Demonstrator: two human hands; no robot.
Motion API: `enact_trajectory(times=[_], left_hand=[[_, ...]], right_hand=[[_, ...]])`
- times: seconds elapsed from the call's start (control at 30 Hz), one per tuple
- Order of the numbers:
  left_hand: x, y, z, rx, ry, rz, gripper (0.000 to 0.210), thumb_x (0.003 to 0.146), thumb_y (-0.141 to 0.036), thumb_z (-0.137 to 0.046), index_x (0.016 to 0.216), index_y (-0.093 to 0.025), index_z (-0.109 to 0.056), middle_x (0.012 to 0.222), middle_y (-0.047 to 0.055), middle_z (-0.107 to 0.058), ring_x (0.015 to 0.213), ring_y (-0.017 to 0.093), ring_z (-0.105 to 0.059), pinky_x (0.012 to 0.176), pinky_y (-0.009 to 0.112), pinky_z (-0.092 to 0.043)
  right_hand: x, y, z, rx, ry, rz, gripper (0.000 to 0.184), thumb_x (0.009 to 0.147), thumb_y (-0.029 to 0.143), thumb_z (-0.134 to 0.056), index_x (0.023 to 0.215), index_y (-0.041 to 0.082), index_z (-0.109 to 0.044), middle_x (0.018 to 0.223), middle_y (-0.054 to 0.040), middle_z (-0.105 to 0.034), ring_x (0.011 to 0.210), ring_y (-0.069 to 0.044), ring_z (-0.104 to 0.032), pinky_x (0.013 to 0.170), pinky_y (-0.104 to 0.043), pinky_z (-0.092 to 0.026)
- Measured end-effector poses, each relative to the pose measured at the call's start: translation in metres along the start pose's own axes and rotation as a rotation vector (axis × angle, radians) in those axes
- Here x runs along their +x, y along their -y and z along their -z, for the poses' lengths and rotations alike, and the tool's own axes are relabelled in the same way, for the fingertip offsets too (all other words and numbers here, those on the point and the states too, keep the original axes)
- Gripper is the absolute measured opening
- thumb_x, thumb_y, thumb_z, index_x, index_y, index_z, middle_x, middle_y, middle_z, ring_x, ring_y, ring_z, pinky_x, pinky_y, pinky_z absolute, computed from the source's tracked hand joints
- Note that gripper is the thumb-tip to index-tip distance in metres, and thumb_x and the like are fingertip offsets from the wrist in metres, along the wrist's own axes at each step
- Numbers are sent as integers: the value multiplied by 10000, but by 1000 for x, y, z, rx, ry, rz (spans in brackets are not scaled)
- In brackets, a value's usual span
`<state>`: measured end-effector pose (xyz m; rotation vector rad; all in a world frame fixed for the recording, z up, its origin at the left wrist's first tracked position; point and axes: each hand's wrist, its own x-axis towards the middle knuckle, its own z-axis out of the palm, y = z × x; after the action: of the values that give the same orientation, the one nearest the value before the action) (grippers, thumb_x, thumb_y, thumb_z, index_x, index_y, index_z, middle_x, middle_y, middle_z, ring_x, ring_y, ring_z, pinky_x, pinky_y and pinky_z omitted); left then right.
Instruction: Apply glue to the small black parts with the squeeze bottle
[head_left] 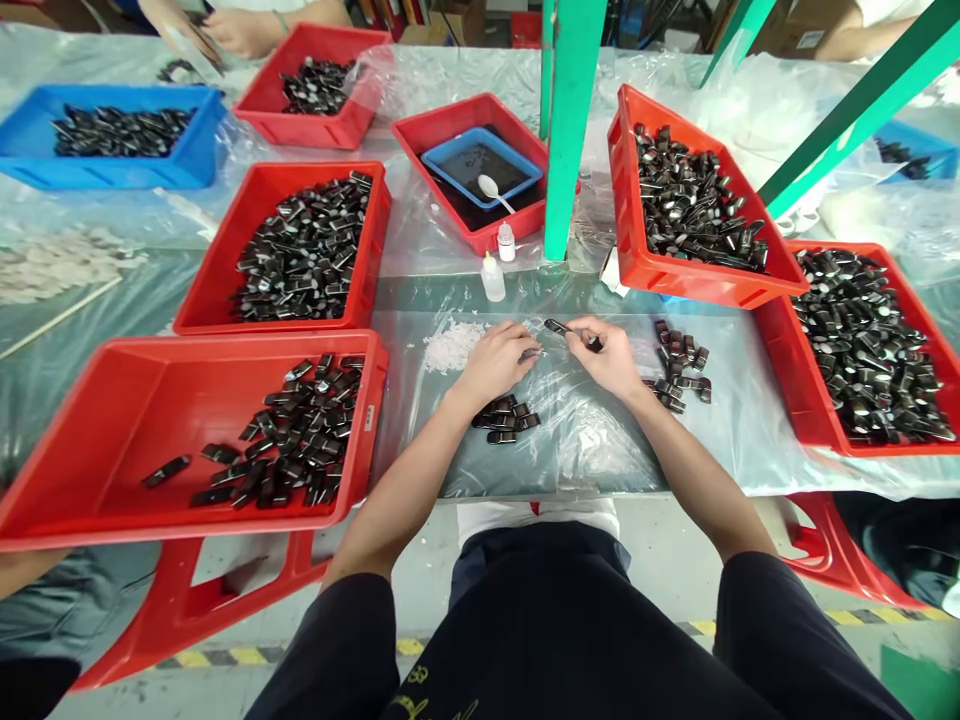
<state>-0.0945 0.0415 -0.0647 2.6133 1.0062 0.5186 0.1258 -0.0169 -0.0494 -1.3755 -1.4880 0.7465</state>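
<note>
My right hand (606, 355) pinches a small glossy black part (556, 327) between thumb and fingers, its long end pointing left. A second dark piece shows under the curled fingers of that hand. Just to the left, my left hand (501, 362) has its fingertips pressed together, perhaps on a tiny pale piece too small to name. A heap of small whitish pieces (453, 347) lies beside the left hand. Below the left wrist is a group of black parts (507, 418). More black parts (682, 365) lie right of the right hand.
Red bins of black parts stand left (187, 345) and right (821, 425); another red bin (712, 285) is tilted at the right. Beyond my hands are two small bottles (493, 278), a blue tray (480, 140) with a white spoon (489, 188), and a green post (568, 130). Other people's hands (244, 33) work opposite.
</note>
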Motion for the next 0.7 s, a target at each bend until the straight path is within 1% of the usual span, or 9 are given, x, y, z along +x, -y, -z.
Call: enact_trajectory(times=[0.07, 0.17, 0.37, 0.47, 0.6, 0.7], left_hand=[[0, 1, -1, -17, -15, 18, 156, 959, -248, -688, 1044, -213, -815, 1036, 114, -768, 1100, 325, -682, 972, 461, -540], [-1, -1, -1, -38, 0, 25, 144, 944, -218, -677, 1004, -213, -808, 1027, 113, -768, 1096, 329, -682, 976, 463, -537], [-2, -4, 4, -45, 14, 32, 145, 925, -186, -659, 963, -209, -797, 996, 115, -759, 1082, 336, -681, 978, 467, -530], [-3, -5, 6, -53, 29, 18, 140, 934, -202, -656, 970, -211, -791, 1007, 111, -755, 1065, 330, -676, 958, 465, -530], [-3, -6, 6, -13, 43, -16, 199, 946, -195, -646, 1070, -224, -800, 1068, 110, -746, 1103, 326, -662, 958, 465, -526], [-3, -8, 6, -16, 52, -46, 173, 949, -187, -650, 1006, -236, -806, 1059, 103, -736, 1092, 319, -655, 959, 470, -521]], right_hand=[[0, 1, 0, -2, -3, -4, 286, 916, 470, -669, 966, 200, -748, 608, 64, -442, 590, -128, -392, 647, -308, -378], [-1, 2, 0, 15, 1, -9, 296, 916, 482, -667, 965, 201, -747, 609, 63, -439, 589, -128, -386, 644, -307, -380], [-1, 5, 0, 20, -1, -10, 305, 912, 494, -675, 957, 200, -742, 611, 63, -438, 583, -127, -375, 645, -311, -374], [-2, 4, 0, 14, -5, -22, 319, 917, 516, -682, 963, 206, -742, 601, 65, -427, 581, -129, -372, 642, -311, -378], [-2, 2, -1, 12, -6, -27, 327, 918, 515, -681, 982, 202, -749, 594, 69, -419, 576, -127, -371, 634, -307, -378], [-2, 1, -1, 11, -3, -29, 320, 919, 505, -682, 988, 200, -751, 601, 68, -423, 579, -127, -377, 638, -307, -380]])
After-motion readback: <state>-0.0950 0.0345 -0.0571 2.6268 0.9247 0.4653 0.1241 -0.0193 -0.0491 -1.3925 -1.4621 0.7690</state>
